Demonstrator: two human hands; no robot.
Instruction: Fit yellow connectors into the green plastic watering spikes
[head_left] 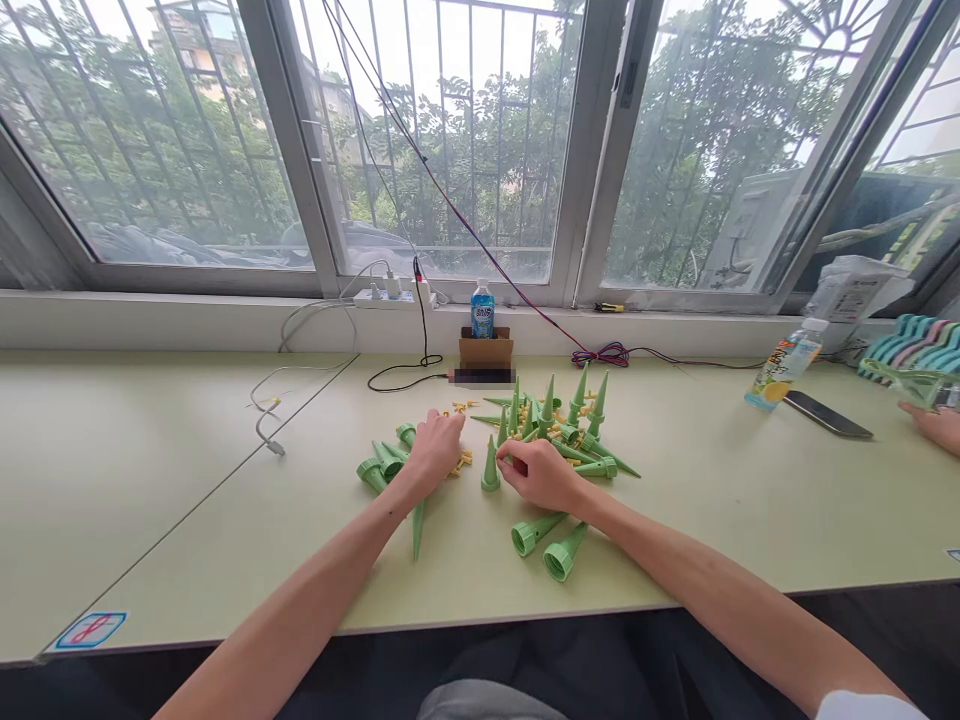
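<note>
Many green plastic cone spikes (559, 425) lie and stand in a heap at the middle of the pale green table (150, 480). Small yellow parts (459, 462) are scattered among them. My left hand (433, 448) rests palm down over the yellow parts, fingers curled, beside a few lying cones (379, 465). My right hand (538, 473) is closed in a pinch next to one upright green cone (490, 468); what it pinches is hidden. Two more cones (551, 545) lie near my right forearm.
A small cardboard box (486, 352) and a blue-labelled bottle (482, 310) stand at the back by the window sill. Cables and a power strip (382, 295) run along the sill. At right lie a drink bottle (787, 365), a phone (827, 414) and another person's hand (934, 425).
</note>
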